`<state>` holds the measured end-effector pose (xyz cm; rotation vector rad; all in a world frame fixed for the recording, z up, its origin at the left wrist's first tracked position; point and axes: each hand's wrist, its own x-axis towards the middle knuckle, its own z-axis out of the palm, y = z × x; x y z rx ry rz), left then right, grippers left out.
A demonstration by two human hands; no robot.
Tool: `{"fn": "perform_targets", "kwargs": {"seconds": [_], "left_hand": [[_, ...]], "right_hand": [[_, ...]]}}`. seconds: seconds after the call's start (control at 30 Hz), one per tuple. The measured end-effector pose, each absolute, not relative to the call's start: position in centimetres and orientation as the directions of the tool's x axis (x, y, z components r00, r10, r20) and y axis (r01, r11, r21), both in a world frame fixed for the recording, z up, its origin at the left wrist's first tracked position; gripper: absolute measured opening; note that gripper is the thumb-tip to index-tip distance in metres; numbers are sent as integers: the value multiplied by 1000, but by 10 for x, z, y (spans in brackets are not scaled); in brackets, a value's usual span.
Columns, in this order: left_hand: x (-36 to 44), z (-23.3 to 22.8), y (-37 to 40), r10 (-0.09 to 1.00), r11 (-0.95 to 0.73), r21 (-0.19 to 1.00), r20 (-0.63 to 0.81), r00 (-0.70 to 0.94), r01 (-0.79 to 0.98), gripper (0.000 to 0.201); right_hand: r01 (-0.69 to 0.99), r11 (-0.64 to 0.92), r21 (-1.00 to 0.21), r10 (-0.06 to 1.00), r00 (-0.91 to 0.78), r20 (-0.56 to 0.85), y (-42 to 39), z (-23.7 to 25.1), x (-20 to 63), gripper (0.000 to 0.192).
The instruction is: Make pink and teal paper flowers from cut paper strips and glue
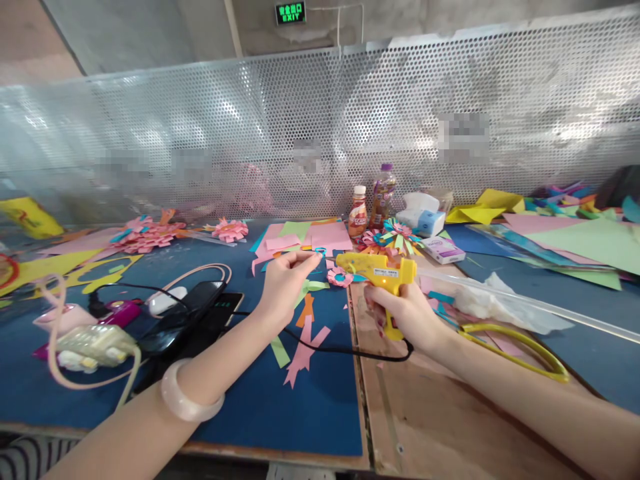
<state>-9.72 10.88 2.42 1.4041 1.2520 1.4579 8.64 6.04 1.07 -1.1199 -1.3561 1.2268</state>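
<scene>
Both hands are up over the table [310, 413], and they meet almost in the middle. Her left hand [283, 283] is closed in a pinch: thumb and first fingers hold a small blue paper ring [320, 251] at the fingertips, with a thin strip of paper along them. Her right hand [407, 313] is wrapped tight around the grip of a yellow glue gun [377, 267], and a finger seems to lie near the trigger, though I cannot tell if it presses. The long axis of the gun runs nearly level, from about 3 o'clock to 9 o'clock, and its nozzle points at 9 o'clock, straight toward the ring. So the ring lies just beside the nozzle tip, a little toward 11 o'clock from it, near but I think not touching. The left hand is the nearer one to the ring, of course, because it holds it. A black cord [325, 347] goes from the gun's handle toward 9 o'clock across the blue mat [280, 407]. A small pink paper flower [340, 277] lies under the gun.
</scene>
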Motion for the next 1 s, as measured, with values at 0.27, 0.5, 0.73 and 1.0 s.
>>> {"fn": "perform_targets", "kwargs": {"seconds": [0.27,0.5,0.73,1.0], "left_hand": [[-97,25,109,962,-234,966,247,-118,111,23],[-97,27,107,964,-237,966,247,-99,108,28],[-97,27,107,965,-229,967,240,-104,110,28],[-96,27,106,969,-206,976,214,-122,75,25]], "right_hand": [[46,88,-995,988,-133,81,61,10,87,12],[39,117,-992,983,-147,110,61,9,87,13],[49,89,-995,989,-124,82,60,11,87,14],[67,79,-995,991,-111,71,61,10,88,14]]}}
